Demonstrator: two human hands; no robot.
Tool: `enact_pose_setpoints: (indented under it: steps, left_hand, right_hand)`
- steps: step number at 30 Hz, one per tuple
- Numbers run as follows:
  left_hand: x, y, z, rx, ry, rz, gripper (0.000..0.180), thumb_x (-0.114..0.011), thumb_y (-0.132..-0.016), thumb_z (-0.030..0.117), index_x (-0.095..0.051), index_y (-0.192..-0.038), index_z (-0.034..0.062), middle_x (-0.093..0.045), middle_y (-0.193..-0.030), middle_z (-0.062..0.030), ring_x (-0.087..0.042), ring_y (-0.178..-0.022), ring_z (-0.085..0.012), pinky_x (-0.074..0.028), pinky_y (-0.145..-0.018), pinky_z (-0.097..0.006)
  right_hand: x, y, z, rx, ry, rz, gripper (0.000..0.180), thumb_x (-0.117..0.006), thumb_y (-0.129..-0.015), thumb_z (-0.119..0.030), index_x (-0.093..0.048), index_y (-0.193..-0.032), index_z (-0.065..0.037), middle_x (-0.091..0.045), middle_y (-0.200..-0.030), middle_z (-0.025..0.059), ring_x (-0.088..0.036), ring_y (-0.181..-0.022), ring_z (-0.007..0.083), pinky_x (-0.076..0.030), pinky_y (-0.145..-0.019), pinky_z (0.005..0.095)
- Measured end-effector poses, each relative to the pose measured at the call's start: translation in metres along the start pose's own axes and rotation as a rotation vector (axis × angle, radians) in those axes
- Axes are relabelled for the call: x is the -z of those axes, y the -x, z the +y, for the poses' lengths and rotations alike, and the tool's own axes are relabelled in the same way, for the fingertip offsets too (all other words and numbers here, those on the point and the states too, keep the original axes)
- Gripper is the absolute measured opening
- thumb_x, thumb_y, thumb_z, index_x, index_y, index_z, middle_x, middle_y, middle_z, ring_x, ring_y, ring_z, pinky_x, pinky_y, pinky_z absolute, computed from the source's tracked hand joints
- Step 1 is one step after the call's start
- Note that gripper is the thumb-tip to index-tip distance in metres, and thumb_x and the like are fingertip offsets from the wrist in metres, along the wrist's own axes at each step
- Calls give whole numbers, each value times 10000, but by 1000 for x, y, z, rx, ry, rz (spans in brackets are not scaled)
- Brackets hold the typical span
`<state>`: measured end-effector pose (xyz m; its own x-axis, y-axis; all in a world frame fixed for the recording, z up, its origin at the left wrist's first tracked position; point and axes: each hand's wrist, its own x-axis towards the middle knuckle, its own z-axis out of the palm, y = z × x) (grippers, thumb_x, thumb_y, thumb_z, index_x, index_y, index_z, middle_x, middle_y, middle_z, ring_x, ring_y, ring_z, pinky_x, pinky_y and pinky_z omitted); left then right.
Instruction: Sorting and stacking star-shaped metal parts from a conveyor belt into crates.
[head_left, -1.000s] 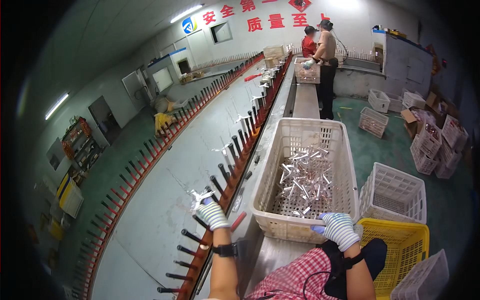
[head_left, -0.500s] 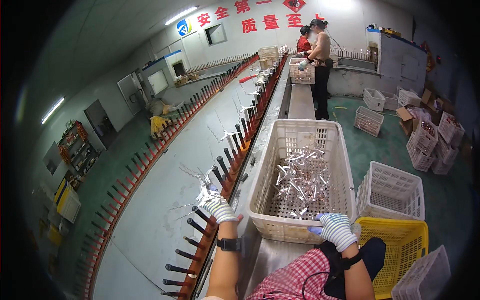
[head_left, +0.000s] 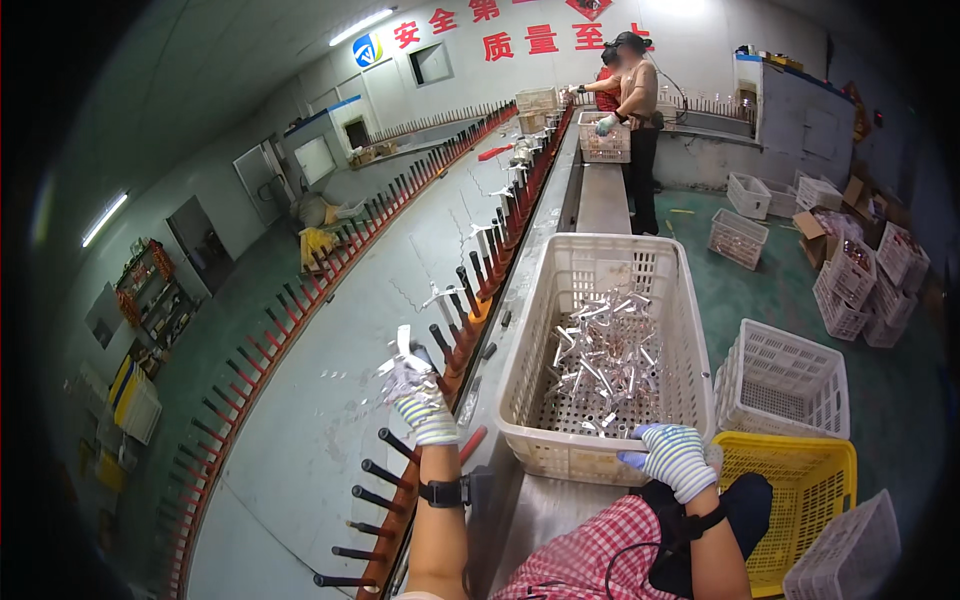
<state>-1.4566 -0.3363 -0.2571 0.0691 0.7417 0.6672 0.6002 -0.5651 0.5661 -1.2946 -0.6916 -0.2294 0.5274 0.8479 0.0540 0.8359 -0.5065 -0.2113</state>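
My left hand, in a striped glove, is closed around a bunch of shiny silver metal pieces beside the row of black-tipped pegs. Motion blurs the pieces, so their exact shape cannot be told. In a matching glove, my right hand grips the near rim of a white plastic crate at its right corner. Inside that crate lie many loose, small silver metal tubes. Farther along the pegs, a silver three-armed piece sits with thin wavy strands trailing off it.
Two people stand at the far end by another white crate. To my right are an open white crate and a yellow crate. A second peg row curves along the table's left side. Stacked crates line the right.
My left hand has risen a little with the silver pieces, which now blur. The peg row and its hanging pieces have shifted toward me. My right hand stays on the crate rim.
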Motion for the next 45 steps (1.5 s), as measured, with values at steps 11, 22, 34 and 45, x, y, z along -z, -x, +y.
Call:
enact_pose_setpoints:
  steps: [11, 22, 34, 45]
  left_hand:
    - [-54, -31, 0, 177, 260, 9, 369, -341, -893, 40, -441, -1245, -6, -480, -1258, -109, -455, -1135, -174, -323, -982, -281]
    - [6, -1, -20, -24, 47, 34, 300, -455, -868, 129, -512, -1152, 50, -550, -1138, -117, -540, -978, -196, -421, -864, -316]
    - [110, 134, 165, 361, 1676, -1248, 713, -643, -760, 449, -373, -1300, 70, -500, -1143, -32, -522, -913, -84, -439, -786, -222]
    - [83, 115, 145, 223, 1581, -1327, 484, -478, -889, 245, -370, -1273, -29, -445, -1258, -121, -403, -1184, -201, -260, -1034, -315]
  right_hand:
    - [-2, -4, -8, -20, -6, -59, 533, -576, -716, -547, -633, -965, -79, -646, -880, 129, -623, -822, 271, -484, -728, 385]
    - [3, -4, -13, 267, -155, 233, 461, -593, -750, -451, -606, -1012, -72, -602, -1027, 134, -548, -993, 308, -423, -855, 396]
    - [-1, 29, -107, -43, -2322, 276, 397, -569, -856, -282, -404, -1186, -135, -599, -968, 60, -586, -611, 121, -478, -425, 228]
    - [78, -88, -44, -66, -1458, 653, 188, -552, -860, -153, -460, -1018, -113, -583, -867, 100, -548, -482, 139, -456, -341, 239]
